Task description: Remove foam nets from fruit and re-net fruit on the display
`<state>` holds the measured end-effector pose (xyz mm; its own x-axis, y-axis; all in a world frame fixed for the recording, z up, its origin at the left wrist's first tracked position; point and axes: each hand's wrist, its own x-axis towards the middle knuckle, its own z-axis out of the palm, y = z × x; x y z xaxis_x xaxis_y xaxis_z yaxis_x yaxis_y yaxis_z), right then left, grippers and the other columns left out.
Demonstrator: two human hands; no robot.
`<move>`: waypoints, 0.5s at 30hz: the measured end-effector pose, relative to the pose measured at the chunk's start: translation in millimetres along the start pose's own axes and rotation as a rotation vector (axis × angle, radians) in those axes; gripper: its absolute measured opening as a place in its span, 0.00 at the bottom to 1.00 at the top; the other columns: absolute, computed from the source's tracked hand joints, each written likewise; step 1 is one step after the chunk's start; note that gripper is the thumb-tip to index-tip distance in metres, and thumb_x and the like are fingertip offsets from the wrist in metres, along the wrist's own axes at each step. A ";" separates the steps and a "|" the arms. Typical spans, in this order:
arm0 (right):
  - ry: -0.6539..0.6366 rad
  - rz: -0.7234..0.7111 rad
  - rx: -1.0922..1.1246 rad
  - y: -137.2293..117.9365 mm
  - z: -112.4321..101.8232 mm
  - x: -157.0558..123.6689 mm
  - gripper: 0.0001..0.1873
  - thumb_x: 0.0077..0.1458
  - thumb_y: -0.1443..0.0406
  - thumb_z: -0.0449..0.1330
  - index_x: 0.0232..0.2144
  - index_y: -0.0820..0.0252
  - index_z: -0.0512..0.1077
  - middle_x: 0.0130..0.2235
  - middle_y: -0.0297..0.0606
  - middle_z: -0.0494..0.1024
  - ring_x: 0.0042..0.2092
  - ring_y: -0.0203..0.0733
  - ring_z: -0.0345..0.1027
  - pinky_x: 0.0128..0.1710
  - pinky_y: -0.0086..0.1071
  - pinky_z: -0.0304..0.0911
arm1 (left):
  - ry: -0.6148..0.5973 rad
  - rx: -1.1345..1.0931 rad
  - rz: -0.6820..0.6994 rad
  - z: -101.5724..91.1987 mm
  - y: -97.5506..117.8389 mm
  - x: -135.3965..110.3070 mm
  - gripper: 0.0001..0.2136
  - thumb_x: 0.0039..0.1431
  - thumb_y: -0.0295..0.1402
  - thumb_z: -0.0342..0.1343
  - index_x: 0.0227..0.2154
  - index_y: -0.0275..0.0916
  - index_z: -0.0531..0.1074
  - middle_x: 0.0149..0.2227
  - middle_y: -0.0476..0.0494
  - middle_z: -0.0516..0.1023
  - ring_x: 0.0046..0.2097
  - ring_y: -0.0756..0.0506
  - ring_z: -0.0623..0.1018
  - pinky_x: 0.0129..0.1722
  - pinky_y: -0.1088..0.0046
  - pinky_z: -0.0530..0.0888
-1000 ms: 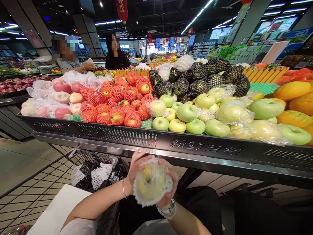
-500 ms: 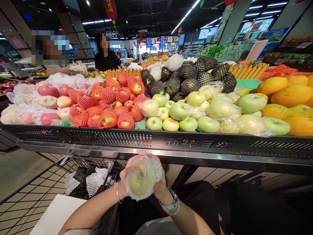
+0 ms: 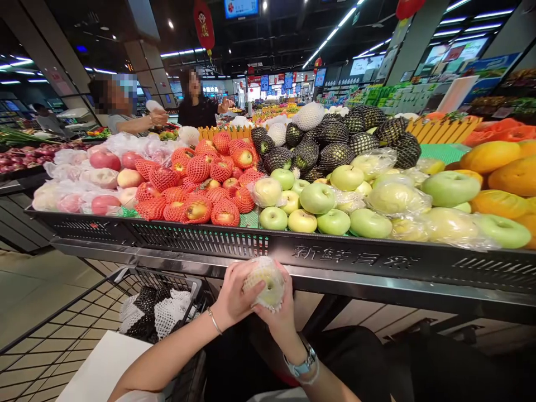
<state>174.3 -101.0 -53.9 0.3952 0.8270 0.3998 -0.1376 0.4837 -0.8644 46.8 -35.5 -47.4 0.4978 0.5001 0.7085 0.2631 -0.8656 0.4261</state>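
Note:
Both my hands hold one yellow-green apple in a white foam net (image 3: 268,282) just below the front rail of the fruit stand (image 3: 352,257). My left hand (image 3: 237,296) wraps its left side, fingers curled over the net. My right hand (image 3: 280,315) cups it from below and behind, with a watch on that wrist. On the stand right above lie green apples (image 3: 318,198), some in clear bags, and red apples in orange nets (image 3: 201,184).
A shopping cart (image 3: 54,335) stands at lower left with black and white netted fruit (image 3: 154,307) and a white sheet in it. Dark netted fruit (image 3: 335,137) and orange fruit (image 3: 502,167) fill the stand's back and right. Two people (image 3: 125,109) stand beyond its far side.
I have raised the netted apple a little toward the stand's rail and turned it, and my left hand has closed further over it. The view has shifted slightly.

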 end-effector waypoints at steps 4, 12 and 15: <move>0.084 -0.058 -0.018 12.8 -0.3 -10.5 0.49 0.36 0.54 0.73 0.57 0.53 0.57 0.58 0.46 0.62 0.58 0.55 0.59 0.59 0.50 0.56 | 0.112 0.231 0.053 0.3 1.5 -6.0 0.25 0.57 0.38 0.54 0.58 0.47 0.57 0.51 0.39 0.73 0.50 0.39 0.74 0.53 0.56 0.64; 0.058 -0.046 -0.021 13.3 1.2 -13.2 0.52 0.35 0.52 0.73 0.59 0.51 0.54 0.59 0.46 0.61 0.60 0.56 0.58 0.60 0.50 0.55 | 0.017 -0.020 0.028 8.5 -11.0 -10.2 0.33 0.53 0.45 0.58 0.60 0.54 0.50 0.59 0.39 0.66 0.60 0.34 0.67 0.59 0.43 0.58; -0.038 0.033 0.031 10.6 -3.8 -13.0 0.59 0.31 0.49 0.74 0.62 0.51 0.50 0.63 0.48 0.58 0.63 0.58 0.55 0.62 0.50 0.53 | 0.007 -0.143 -0.059 11.1 -19.7 -16.4 0.28 0.52 0.47 0.59 0.55 0.53 0.58 0.58 0.41 0.67 0.59 0.35 0.68 0.59 0.45 0.62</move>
<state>171.1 -107.7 -69.4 0.3554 0.8528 0.3827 -0.1786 0.4638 -0.8677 42.7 -26.9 -73.6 0.4786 0.5511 0.6836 0.1714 -0.8222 0.5428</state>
